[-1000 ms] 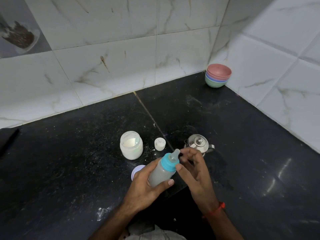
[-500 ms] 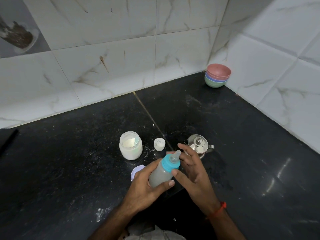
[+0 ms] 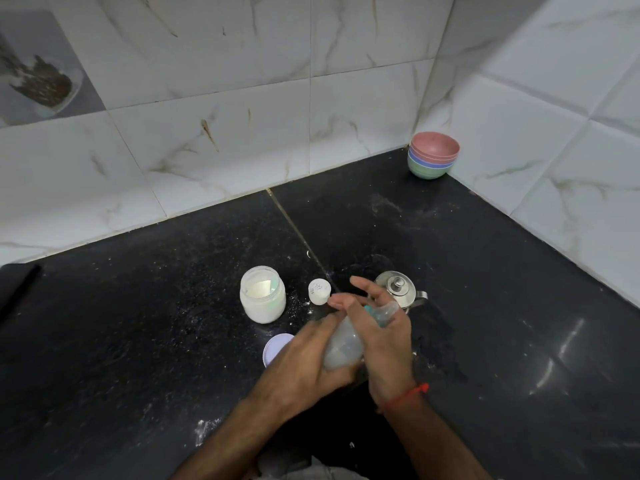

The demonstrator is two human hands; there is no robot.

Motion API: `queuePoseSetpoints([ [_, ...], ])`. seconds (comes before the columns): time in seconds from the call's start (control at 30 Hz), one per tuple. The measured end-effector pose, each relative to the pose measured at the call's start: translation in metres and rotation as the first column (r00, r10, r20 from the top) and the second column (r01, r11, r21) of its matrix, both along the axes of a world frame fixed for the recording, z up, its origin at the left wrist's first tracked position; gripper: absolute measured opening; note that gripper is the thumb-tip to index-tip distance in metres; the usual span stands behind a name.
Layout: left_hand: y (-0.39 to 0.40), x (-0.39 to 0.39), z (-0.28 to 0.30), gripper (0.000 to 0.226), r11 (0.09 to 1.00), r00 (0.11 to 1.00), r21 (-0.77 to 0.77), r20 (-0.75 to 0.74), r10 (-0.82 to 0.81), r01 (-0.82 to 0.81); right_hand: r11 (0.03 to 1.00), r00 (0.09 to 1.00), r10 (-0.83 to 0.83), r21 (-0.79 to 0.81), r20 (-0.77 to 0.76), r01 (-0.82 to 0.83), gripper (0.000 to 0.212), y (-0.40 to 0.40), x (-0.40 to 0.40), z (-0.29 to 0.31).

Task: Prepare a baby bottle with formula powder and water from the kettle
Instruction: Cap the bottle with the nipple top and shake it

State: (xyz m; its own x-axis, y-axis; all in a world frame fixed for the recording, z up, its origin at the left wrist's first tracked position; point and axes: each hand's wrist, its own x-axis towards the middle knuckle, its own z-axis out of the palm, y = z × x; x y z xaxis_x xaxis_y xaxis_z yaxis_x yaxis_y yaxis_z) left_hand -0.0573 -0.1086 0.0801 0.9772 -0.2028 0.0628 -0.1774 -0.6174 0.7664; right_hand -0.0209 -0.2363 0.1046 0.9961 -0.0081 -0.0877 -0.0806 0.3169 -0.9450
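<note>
Head view looks down on a black bench [image 3: 138, 341] set against white marbled wall tiles. Taking the open glass jar [image 3: 263, 295] of white formula powder as the landmark: just right of it stands a small white measuring cup [image 3: 319, 291], and below and to its right lies a pale lilac lid [image 3: 275, 346], partly covered by the left hand [image 3: 304, 365]. That hand's grip is wrapped around the lower body of the baby bottle [image 3: 343, 344], which is blurred, tilts up to the right and is held above the bench, right of the jar and below the measuring cup. The right hand [image 3: 381, 327] lies over the bottle's teal collar, its fingers [image 3: 363, 289] spread and mostly straight; whether that grip actually clasps the bottle cannot be told. A red thread circles the right wrist. Right of the jar, beyond the hands, stands the small steel kettle [image 3: 398, 289] with its lid on. Far to the jar's upper right, in the wall corner, sits a stack of coloured bowls [image 3: 433, 159]. White powder specks dust the bench around the jar.
</note>
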Motion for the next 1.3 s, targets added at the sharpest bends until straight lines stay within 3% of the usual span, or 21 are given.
queuePoseSetpoints([
  [0.03,0.002,0.003,0.004,0.077,0.996,0.999,0.082,0.043,0.020,-0.024,0.997,0.996,-0.081,-0.007,-0.030,0.081,0.032,0.006,0.002,-0.001],
  [0.1,0.005,0.006,0.010,0.069,0.999,1.000,-0.026,0.023,0.021,-0.020,0.999,0.998,-0.052,0.014,-0.023,0.052,0.038,0.004,0.007,0.002],
  [0.17,0.010,0.008,0.018,0.058,0.950,0.978,-0.304,-0.165,-0.126,0.071,0.962,0.962,0.252,0.076,0.102,-0.260,0.043,-0.012,0.014,0.008],
  [0.23,0.011,0.006,0.026,0.047,0.835,0.881,-0.540,-0.339,-0.330,0.105,0.792,0.784,0.561,0.105,0.264,-0.602,0.037,-0.025,0.019,0.015],
  [0.27,0.009,0.005,0.029,0.041,0.799,0.855,-0.597,-0.376,-0.356,0.071,0.729,0.726,0.616,0.126,0.307,-0.672,0.031,-0.027,0.021,0.019],
  [0.3,0.007,0.006,0.028,0.046,0.803,0.865,-0.595,-0.388,-0.319,0.029,0.739,0.741,0.600,0.146,0.302,-0.658,0.022,-0.025,0.023,0.024],
  [0.37,0.002,0.012,0.028,0.061,0.890,0.944,-0.457,-0.298,-0.141,-0.011,0.861,0.870,0.446,0.162,0.211,-0.482,0.008,-0.014,0.024,0.031],
  [0.43,-0.002,0.016,0.027,0.066,0.969,0.989,-0.235,-0.135,0.052,-0.083,0.960,0.964,0.240,0.121,0.118,-0.254,0.015,-0.002,0.022,0.034],
  [0.5,-0.004,0.017,0.026,0.073,0.983,0.989,-0.108,-0.011,0.145,-0.145,0.998,0.994,0.052,0.025,0.098,-0.055,0.014,0.010,0.020,0.032],
  [0.57,-0.004,0.020,0.026,0.072,0.989,0.990,-0.080,0.055,0.130,-0.125,0.999,0.994,-0.036,-0.024,0.099,0.038,0.009,0.015,0.020,0.032],
  [0.63,-0.001,0.023,0.029,0.070,0.980,0.993,-0.160,0.012,0.119,-0.116,0.998,0.993,0.058,-0.008,0.098,-0.058,0.011,0.012,0.022,0.035],
  [0.7,0.003,0.026,0.031,0.066,0.955,0.990,-0.271,-0.094,0.102,-0.124,0.955,0.946,0.284,0.043,0.156,-0.293,0.042,-0.001,0.026,0.033],
  [0.77,0.005,0.024,0.032,0.057,0.931,0.985,-0.342,-0.159,0.073,-0.124,0.886,0.855,0.455,-0.026,0.248,-0.464,0.071,-0.016,0.028,0.030],
  [0.87,0.005,0.021,0.034,0.063,0.918,0.981,-0.374,-0.183,0.066,-0.131,0.844,0.782,0.534,-0.264,0.323,-0.467,0.094,-0.027,0.029,0.023],
  [1.1,-0.004,0.014,0.027,0.092,0.852,0.975,-0.496,-0.211,0.070,-0.168,0.826,0.801,0.539,-0.351,0.260,-0.442,0.098,-0.039,0.027,0.020],
  [1.17,-0.003,0.016,0.026,0.111,0.829,0.980,-0.533,-0.186,0.076,-0.166,0.901,0.862,0.415,-0.264,0.292,-0.344,0.093,-0.038,0.024,0.023],
  [1.23,0.002,0.021,0.026,0.117,0.797,0.989,-0.587,-0.122,0.086,-0.141,0.990,0.961,0.117,0.044,0.252,-0.132,0.085,-0.034,0.025,0.026],
  [1.3,0.011,0.025,0.029,0.105,0.745,0.984,-0.643,-0.094,0.154,-0.178,0.904,0.980,-0.186,0.405,0.076,0.140,0.074,-0.037,0.034,0.030],
])
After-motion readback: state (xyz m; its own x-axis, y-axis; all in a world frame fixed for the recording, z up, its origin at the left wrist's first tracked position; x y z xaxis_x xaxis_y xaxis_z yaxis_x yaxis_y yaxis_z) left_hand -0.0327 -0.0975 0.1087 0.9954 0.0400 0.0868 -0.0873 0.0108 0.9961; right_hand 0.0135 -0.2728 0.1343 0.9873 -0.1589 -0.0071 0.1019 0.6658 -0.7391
